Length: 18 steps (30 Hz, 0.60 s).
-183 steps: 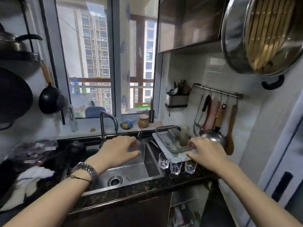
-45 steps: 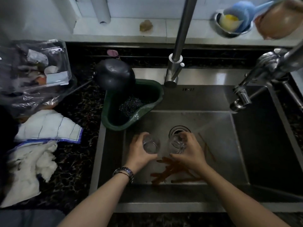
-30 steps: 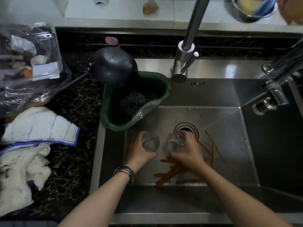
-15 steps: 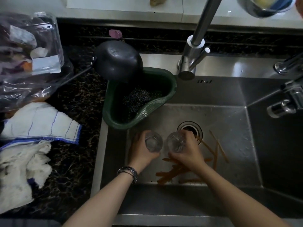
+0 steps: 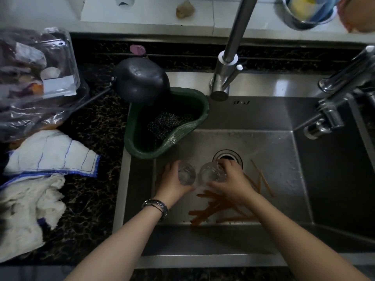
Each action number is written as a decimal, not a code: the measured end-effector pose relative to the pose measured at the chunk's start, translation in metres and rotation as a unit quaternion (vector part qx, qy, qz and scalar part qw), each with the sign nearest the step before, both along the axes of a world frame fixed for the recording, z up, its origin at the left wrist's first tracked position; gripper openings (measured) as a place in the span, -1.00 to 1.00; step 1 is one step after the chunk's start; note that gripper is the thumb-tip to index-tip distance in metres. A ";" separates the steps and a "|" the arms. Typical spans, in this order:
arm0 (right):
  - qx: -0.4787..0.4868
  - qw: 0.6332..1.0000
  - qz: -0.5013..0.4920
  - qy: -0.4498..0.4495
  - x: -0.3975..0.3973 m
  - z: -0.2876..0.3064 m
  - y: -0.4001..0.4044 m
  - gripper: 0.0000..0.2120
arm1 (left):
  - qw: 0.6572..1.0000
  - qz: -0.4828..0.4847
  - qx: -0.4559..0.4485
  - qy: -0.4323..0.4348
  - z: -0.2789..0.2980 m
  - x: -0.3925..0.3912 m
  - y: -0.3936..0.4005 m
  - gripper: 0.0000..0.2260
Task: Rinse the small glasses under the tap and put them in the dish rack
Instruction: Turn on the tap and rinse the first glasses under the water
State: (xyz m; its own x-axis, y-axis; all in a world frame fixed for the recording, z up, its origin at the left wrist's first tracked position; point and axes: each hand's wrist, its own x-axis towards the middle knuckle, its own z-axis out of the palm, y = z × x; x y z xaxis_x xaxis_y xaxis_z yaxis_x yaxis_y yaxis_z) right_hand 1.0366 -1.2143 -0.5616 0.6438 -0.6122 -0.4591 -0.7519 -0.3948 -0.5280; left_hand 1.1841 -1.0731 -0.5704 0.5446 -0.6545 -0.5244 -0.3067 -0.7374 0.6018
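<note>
Two small clear glasses are held side by side low in the steel sink (image 5: 274, 142), just in front of the drain (image 5: 228, 156). My left hand (image 5: 172, 185) grips the left glass (image 5: 186, 173), mouth facing up at me. My right hand (image 5: 233, 182) grips the right glass (image 5: 210, 173) the same way. The tap spout (image 5: 316, 130) points in from the right; a faint stream slants toward the drain. The dish rack is out of view.
Orange sticks (image 5: 219, 207) lie on the sink floor under my right hand. A green strainer basket (image 5: 168, 122) with a steel scourer hangs in the sink's left corner, a black ladle (image 5: 141, 80) over it. White cloths (image 5: 46, 157) and a plastic bag (image 5: 34, 82) lie on the left counter.
Since six seconds ago both hands took glasses from the counter into the sink. Over the last second the hands barely moved; the view shifted slightly.
</note>
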 end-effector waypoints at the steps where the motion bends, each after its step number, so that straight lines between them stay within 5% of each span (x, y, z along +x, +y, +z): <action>1: 0.002 1.000 0.001 0.016 -0.004 0.012 -0.005 -0.30 | 0.999 -0.028 0.004 -0.019 0.009 0.001 0.000 -0.16; 8: -0.067 0.979 0.073 0.179 -0.039 0.072 -0.030 -0.57 | 0.946 -0.256 0.074 -0.184 0.055 0.000 -0.013 -0.41; 18: -0.180 0.970 0.034 0.159 -0.110 0.165 -0.025 -0.68 | 0.883 -0.383 0.067 -0.264 0.139 -0.041 -0.047 -0.64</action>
State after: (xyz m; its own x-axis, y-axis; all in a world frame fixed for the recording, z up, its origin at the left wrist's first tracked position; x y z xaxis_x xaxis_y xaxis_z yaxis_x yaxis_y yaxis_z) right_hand 0.9270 -1.2389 -0.3970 0.5486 -0.7307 -0.4063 -0.8203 -0.5644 -0.0925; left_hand 1.1432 -1.1197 -0.4316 0.1607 -0.8879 -0.4311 -0.9580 -0.2455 0.1484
